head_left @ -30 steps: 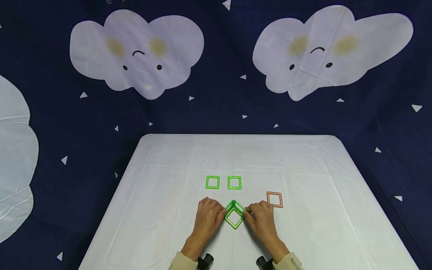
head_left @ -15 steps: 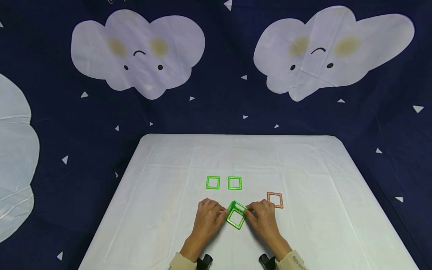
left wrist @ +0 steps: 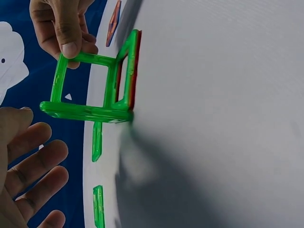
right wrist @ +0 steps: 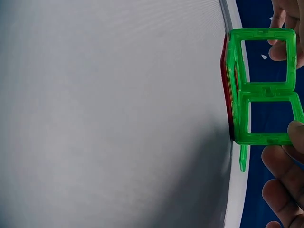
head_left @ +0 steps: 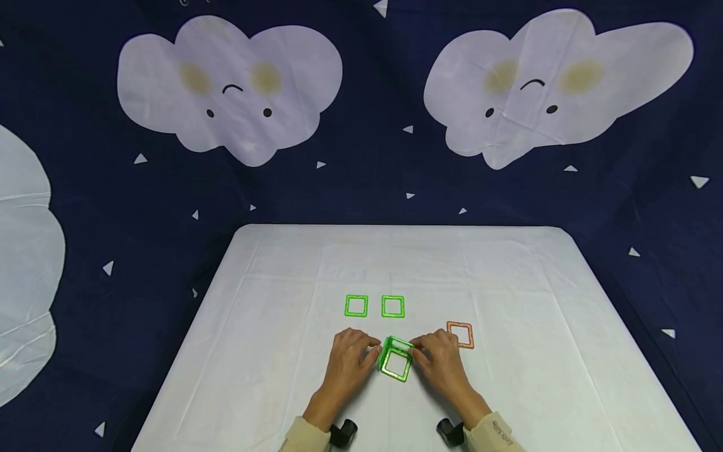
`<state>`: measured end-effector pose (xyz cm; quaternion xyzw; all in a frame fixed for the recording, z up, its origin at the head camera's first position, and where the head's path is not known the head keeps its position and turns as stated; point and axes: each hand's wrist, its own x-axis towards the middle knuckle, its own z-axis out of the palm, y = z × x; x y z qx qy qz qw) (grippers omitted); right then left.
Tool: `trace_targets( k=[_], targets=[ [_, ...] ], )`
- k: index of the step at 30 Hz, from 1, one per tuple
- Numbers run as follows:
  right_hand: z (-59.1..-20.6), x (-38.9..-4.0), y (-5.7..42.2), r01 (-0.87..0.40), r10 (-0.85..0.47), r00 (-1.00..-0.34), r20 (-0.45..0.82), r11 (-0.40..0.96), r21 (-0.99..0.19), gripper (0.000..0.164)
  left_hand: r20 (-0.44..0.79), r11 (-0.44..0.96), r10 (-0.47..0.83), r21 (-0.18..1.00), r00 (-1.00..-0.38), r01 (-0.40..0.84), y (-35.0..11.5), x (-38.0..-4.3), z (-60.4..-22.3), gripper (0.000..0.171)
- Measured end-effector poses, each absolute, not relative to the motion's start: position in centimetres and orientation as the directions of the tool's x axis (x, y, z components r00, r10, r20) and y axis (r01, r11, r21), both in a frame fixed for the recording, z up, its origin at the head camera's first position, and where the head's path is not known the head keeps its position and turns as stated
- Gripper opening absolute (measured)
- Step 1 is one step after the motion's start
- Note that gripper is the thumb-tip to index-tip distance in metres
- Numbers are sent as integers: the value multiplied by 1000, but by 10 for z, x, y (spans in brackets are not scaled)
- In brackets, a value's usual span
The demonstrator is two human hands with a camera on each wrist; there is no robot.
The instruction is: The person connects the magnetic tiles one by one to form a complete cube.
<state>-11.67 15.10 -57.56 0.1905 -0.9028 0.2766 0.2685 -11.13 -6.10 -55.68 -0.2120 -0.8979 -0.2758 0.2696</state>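
Note:
Several square magnetic tiles with open centers form a corner shape (head_left: 395, 376): translucent green tiles stand as two adjoining walls on a green base, with a red tile (right wrist: 228, 90) flat beneath it. My right hand (head_left: 443, 365) pinches one green wall tile (right wrist: 266, 138) at its outer corner between thumb and finger, as the right wrist view shows. My left hand (head_left: 349, 363) is just left of the shape. Its fingers (left wrist: 40, 161) are spread and slightly bent, apart from the tiles in the left wrist view.
On the white table (head_left: 271, 351), two green square tiles, a left one (head_left: 356, 296) and a right one (head_left: 393, 297), lie flat beyond the shape. An orange square tile (head_left: 471, 336) lies beyond my right hand, partly covered by it. A dark blue cloth (head_left: 373, 188) with clouds hangs behind.
The tile shape has turned a little and shifted slightly right. My left fingers have come away from its left side, while my right hand keeps its pinch. The loose tiles stay put.

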Motion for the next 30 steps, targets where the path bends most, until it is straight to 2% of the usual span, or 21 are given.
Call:
trace_targets(
  k=[6, 14, 30],
  targets=[
    [-575, -119, 153, -496, -204, -790, 578, 766, -408, 20, 545, 754, 230, 424, -806, 502, -56, -118, -551, 7],
    [-574, -121, 153, -514, -225, -784, 578, 758, -402, 18, 396, 745, 233, 514, -888, 425, -48, -131, -547, 9],
    [-573, -124, 164, -548, -270, -781, 564, 729, -410, 29, 355, 742, 237, 534, -904, 404, -46, -139, -550, 8]
  ],
)
